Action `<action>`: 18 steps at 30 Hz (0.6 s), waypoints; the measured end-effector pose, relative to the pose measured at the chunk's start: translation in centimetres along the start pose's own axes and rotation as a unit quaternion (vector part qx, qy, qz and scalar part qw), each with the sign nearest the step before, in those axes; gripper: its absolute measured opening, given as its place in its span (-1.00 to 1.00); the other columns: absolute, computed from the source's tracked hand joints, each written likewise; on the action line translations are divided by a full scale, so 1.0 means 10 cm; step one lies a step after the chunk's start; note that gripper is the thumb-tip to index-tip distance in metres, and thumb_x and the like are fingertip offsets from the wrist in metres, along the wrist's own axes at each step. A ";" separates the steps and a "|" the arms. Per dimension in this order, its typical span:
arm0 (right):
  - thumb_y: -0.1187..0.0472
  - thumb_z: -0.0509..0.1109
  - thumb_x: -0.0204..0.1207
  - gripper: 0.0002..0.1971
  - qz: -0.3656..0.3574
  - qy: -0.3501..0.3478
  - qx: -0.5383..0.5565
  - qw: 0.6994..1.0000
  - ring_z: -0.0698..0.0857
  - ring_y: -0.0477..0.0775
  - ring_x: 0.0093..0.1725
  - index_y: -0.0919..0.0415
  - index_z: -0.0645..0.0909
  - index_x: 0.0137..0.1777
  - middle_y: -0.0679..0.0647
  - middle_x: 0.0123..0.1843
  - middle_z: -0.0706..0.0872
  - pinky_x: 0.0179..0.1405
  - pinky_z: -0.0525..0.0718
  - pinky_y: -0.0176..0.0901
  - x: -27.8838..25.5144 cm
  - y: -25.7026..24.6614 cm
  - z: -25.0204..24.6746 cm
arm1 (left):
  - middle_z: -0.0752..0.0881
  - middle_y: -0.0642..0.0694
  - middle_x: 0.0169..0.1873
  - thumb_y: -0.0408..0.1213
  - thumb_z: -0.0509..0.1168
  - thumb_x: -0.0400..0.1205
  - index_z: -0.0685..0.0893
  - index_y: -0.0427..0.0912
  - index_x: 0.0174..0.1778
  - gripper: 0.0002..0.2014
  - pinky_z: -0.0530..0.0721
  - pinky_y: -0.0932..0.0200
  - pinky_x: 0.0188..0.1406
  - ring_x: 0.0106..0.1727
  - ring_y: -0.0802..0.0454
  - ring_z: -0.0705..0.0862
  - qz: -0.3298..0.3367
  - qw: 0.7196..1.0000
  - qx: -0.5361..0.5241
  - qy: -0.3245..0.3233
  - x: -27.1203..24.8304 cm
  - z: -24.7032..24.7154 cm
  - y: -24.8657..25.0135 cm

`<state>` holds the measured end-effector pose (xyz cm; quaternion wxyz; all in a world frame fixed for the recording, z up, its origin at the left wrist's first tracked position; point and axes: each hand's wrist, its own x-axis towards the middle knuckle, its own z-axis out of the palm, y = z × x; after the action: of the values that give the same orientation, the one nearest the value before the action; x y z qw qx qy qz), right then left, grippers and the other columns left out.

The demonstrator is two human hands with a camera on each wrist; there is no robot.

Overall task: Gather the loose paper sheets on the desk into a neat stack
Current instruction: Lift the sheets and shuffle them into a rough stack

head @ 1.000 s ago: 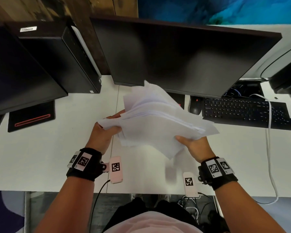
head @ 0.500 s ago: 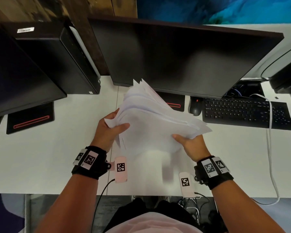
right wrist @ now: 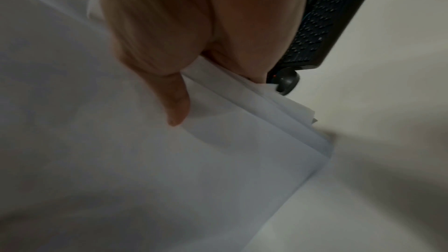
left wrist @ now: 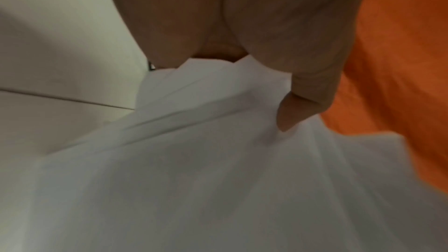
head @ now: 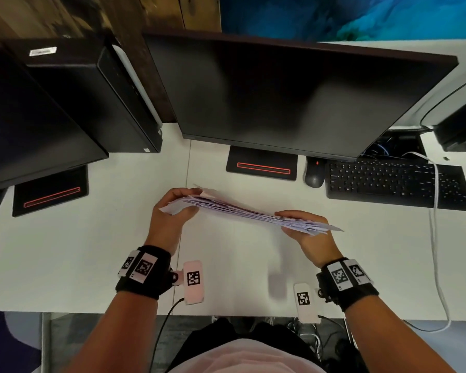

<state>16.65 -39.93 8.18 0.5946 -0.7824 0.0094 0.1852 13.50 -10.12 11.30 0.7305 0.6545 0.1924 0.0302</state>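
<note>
Both my left hand (head: 170,211) and right hand (head: 304,224) pinch opposite ends of the uneven white paper bundle (head: 242,211), its long axis running left-right above the white desk (head: 65,251).

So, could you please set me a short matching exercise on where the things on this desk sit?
Things:
1. papers
2. mouse
3. keyboard
4. monitor

Places:
A. far right of the desk, a white cable over it
B. held at each end by the hands
C. behind the papers, screen dark
D. just left of the keyboard

Pairs: 1-B, 2-D, 3-A, 4-C
</note>
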 end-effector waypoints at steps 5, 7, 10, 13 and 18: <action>0.33 0.53 0.47 -0.75 -0.017 0.058 0.003 0.998 0.69 -0.47 -0.26 -0.05 0.61 -0.24 -0.26 -0.25 0.65 -0.28 0.48 -0.73 -0.03 -0.15 0.08 | 0.76 0.10 0.05 -0.39 0.36 0.41 0.68 0.06 0.01 -0.69 0.64 0.24 0.09 0.14 0.07 0.70 0.043 0.998 0.031 -0.042 -0.10 0.17 0.21; 0.36 0.51 0.48 -0.71 -0.027 0.056 0.022 0.998 0.65 -0.62 -0.21 -0.11 0.63 -0.15 -0.24 -0.16 0.69 -0.18 0.49 -0.76 0.00 -0.16 0.07 | 0.73 0.09 0.03 -0.38 0.40 0.41 0.64 0.08 0.07 -0.64 0.65 0.20 0.06 0.09 0.07 0.70 0.033 0.998 0.043 -0.025 -0.08 0.23 0.16; 0.40 0.49 0.48 -0.66 -0.035 0.066 0.066 0.995 0.70 -0.54 -0.11 -0.11 0.63 0.01 -0.20 -0.01 0.73 -0.06 0.59 -0.67 0.08 -0.21 0.06 | 0.74 0.05 -0.05 -0.50 0.41 0.46 0.66 0.05 0.02 -0.64 0.64 0.07 0.05 0.00 0.04 0.71 0.039 0.998 0.053 -0.005 -0.06 0.28 0.19; 0.39 0.50 0.48 -0.64 -0.040 0.078 0.055 0.995 0.69 -0.55 -0.09 -0.17 0.62 -0.01 -0.26 -0.01 0.72 -0.03 0.58 -0.68 0.10 -0.23 0.01 | 0.73 -0.01 -0.11 -0.52 0.42 0.53 0.66 -0.03 -0.01 -0.72 0.68 0.17 -0.07 -0.08 0.07 0.70 0.068 0.995 0.071 -0.014 -0.06 0.27 0.29; 0.32 0.54 0.45 -0.69 0.001 0.062 0.048 0.997 0.75 -0.39 -0.03 0.03 0.66 0.15 -0.18 0.04 0.78 0.15 0.68 -0.31 0.11 -0.08 -0.05 | 0.66 0.01 0.26 -0.39 0.63 0.33 0.55 0.12 0.29 -0.34 0.72 0.04 0.18 0.25 0.02 0.69 0.004 0.998 0.065 -0.001 0.03 0.02 0.13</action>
<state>18.00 -39.94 8.70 0.6293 -0.7630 0.0563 0.1364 14.11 -10.06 12.54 0.6866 0.7014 0.1900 0.0199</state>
